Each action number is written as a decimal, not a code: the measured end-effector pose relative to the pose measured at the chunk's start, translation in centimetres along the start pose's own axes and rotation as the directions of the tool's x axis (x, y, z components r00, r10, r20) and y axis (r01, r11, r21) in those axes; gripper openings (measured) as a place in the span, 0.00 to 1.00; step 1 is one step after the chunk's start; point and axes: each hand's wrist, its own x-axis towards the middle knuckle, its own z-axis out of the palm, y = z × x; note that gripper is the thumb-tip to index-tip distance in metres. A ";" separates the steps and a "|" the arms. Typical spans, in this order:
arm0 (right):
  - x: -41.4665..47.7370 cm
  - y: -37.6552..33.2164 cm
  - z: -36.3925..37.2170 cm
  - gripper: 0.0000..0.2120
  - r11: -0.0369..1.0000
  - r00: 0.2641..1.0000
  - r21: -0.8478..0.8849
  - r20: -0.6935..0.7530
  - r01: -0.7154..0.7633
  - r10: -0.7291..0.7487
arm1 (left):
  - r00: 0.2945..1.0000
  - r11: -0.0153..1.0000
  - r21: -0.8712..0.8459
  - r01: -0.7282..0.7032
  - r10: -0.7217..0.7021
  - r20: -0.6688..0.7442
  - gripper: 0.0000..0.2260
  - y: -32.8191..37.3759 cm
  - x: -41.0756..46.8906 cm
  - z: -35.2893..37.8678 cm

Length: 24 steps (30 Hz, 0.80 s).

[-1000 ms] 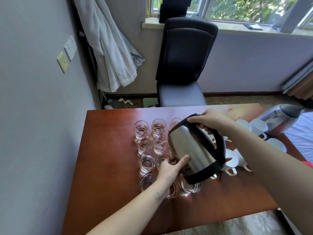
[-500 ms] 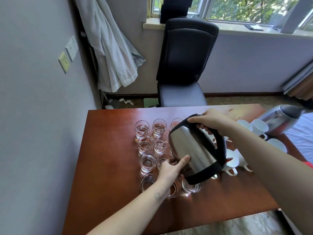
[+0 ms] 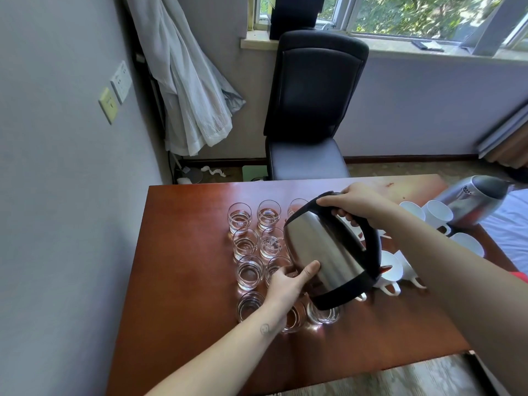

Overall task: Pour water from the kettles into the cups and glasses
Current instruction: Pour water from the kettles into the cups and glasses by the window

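Note:
A steel kettle (image 3: 323,252) with a black handle and base hangs tilted toward the left over a cluster of several clear glasses (image 3: 245,244) on the brown table (image 3: 183,281). My right hand (image 3: 357,204) grips the handle from above. My left hand (image 3: 288,281) presses against the lower steel side, fingers wrapped on it. The spout and the glass under it are hidden behind the kettle body. Several white cups (image 3: 437,214) stand to the right of the kettle. A second steel kettle (image 3: 477,198) sits at the table's far right corner.
A black chair (image 3: 311,110) stands behind the table's far edge. A grey wall runs close along the left, with a white curtain (image 3: 188,90) bunched in the corner. The table's left strip and near part are bare wood.
The kettle and both hands have stayed almost still; the tilt over the glasses is the same.

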 end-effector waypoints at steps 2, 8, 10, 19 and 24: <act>0.1 0.3 0.1 0.19 1.000 1.000 0.028 0.004 -0.008 0.008 | 1.000 1.000 0.006 -0.019 0.019 -0.013 0.39 0.1 0.1 -0.2; -0.3 1.4 0.4 0.19 0.991 0.999 0.131 0.001 -0.032 0.032 | 0.998 0.998 0.040 -0.045 0.047 -0.038 0.23 0.5 0.1 -0.9; -0.5 1.7 0.5 0.18 0.986 0.999 0.163 0.000 -0.036 0.037 | 0.998 0.998 0.041 -0.049 0.050 -0.035 0.20 0.5 0.1 -1.1; -1.5 3.0 0.1 0.18 0.968 0.998 0.249 -0.039 -0.030 0.041 | 0.997 0.994 0.079 -0.073 0.074 -0.004 0.27 0.5 0.3 -0.8; -2.1 4.3 -0.5 0.18 0.959 0.997 0.282 -0.064 -0.029 0.049 | 0.997 0.987 0.139 -0.075 0.077 -0.008 0.31 0.3 0.4 -0.2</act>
